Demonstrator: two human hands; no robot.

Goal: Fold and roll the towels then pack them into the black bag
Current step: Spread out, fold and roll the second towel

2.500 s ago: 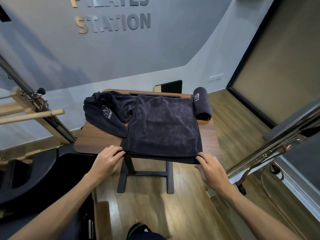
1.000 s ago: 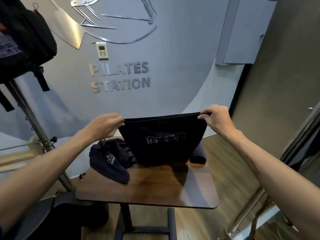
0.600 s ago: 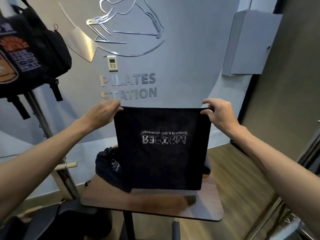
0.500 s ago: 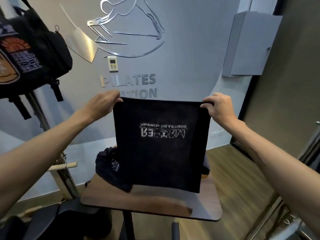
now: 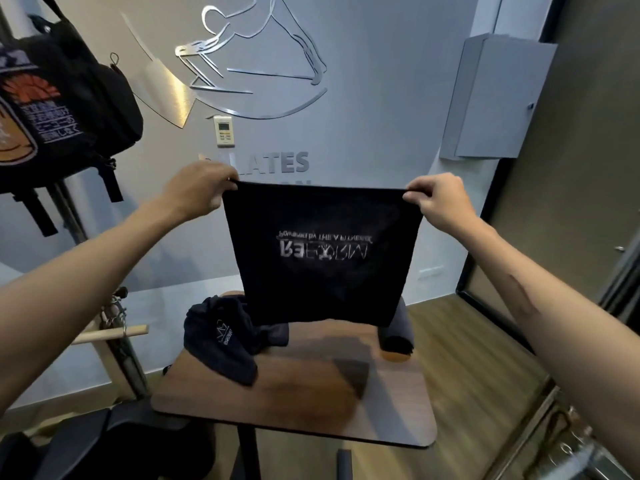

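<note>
I hold a dark folded towel (image 5: 322,258) up in the air above the wooden table (image 5: 298,407). White lettering on it reads upside down. My left hand (image 5: 201,190) pinches its top left corner and my right hand (image 5: 438,199) pinches its top right corner. A crumpled dark towel (image 5: 221,337) lies on the table's left side. A rolled towel (image 5: 396,332) lies at the table's right, partly hidden behind the hanging towel. A black bag (image 5: 59,109) with an orange print hangs at the upper left.
A metal pole (image 5: 86,258) with a wooden bar (image 5: 110,334) stands left of the table. Black padded equipment (image 5: 86,445) sits at the lower left. A grey wall cabinet (image 5: 495,98) hangs at the upper right, and a metal frame (image 5: 554,441) runs along the right.
Both hands lifted the towel off the table and raised it to chest height. In the last half second the towel's lower edge came clear of the table and it moved slightly higher.
</note>
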